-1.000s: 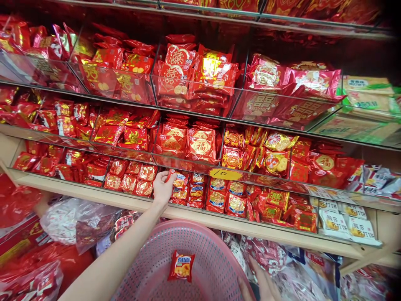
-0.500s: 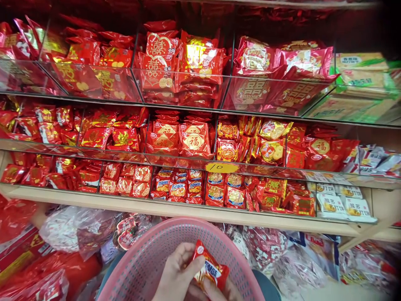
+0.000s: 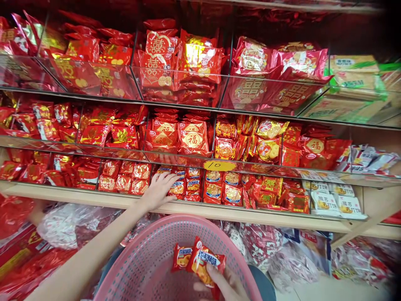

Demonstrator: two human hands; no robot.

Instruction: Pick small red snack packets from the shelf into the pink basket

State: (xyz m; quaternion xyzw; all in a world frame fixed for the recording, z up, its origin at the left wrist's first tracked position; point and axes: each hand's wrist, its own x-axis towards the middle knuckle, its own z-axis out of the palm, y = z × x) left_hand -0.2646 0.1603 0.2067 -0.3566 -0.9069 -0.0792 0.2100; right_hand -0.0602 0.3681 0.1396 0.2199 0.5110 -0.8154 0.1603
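My left hand [image 3: 159, 189] reaches up to the lowest shelf, fingers spread over a bin of small red snack packets with blue labels [image 3: 184, 189], touching them but holding none. My right hand [image 3: 219, 285] is low in the frame at the near rim of a pink perforated plastic basket [image 3: 147, 259]; its fingers grip a red snack packet [image 3: 205, 263] over the basket. A second matching packet [image 3: 181, 256] lies inside the basket beside it.
Three glass-fronted shelves hold bins packed with red and gold snack packets. A yellow price tag reading 10 [image 3: 219, 165] sticks on the glass. White packets [image 3: 338, 200] sit at lower right, green ones [image 3: 357, 75] at upper right. Bags of goods [image 3: 62, 221] lie below the wooden shelf edge [image 3: 250, 216].
My left hand left the basket and reached back up to the shelf bin. The packet it carried down is now held by my right hand over the basket.
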